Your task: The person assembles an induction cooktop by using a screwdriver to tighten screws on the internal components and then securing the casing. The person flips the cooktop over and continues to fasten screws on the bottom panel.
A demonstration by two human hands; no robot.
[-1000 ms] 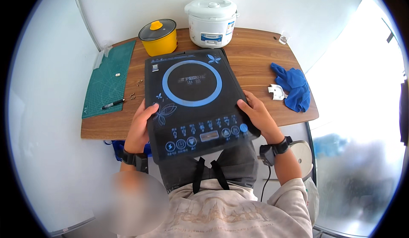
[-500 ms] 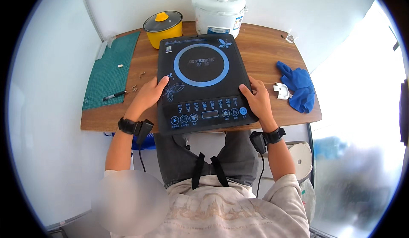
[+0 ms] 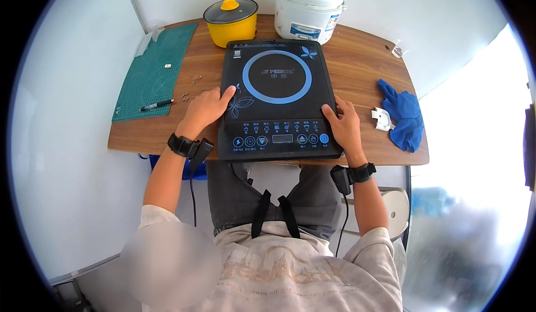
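A black induction cooktop (image 3: pixel 277 113) with a blue ring and a row of blue control buttons lies at the middle front of the wooden table, in front of my body. Its left edge is gripped by my left hand (image 3: pixel 205 111), thumb on top and the other fingers down along the side. My right hand (image 3: pixel 344 123) holds the right edge the same way, the thumb resting on the glass. The fingertips under the edges are hidden. Both wrists carry black straps with small boxes and cables.
A yellow pot (image 3: pixel 232 30) with a glass lid and a white rice cooker (image 3: pixel 309 13) stand behind the cooktop. On the left lies a green cutting mat (image 3: pixel 148 83) with a black marker (image 3: pixel 157 105). At right are a blue cloth (image 3: pixel 405 116) and a white plastic piece (image 3: pixel 382 119).
The cooktop, still between both hands, has gone from overhanging the front edge and slightly tilted to lying further back and flatter on the table. The view has shifted a little too.
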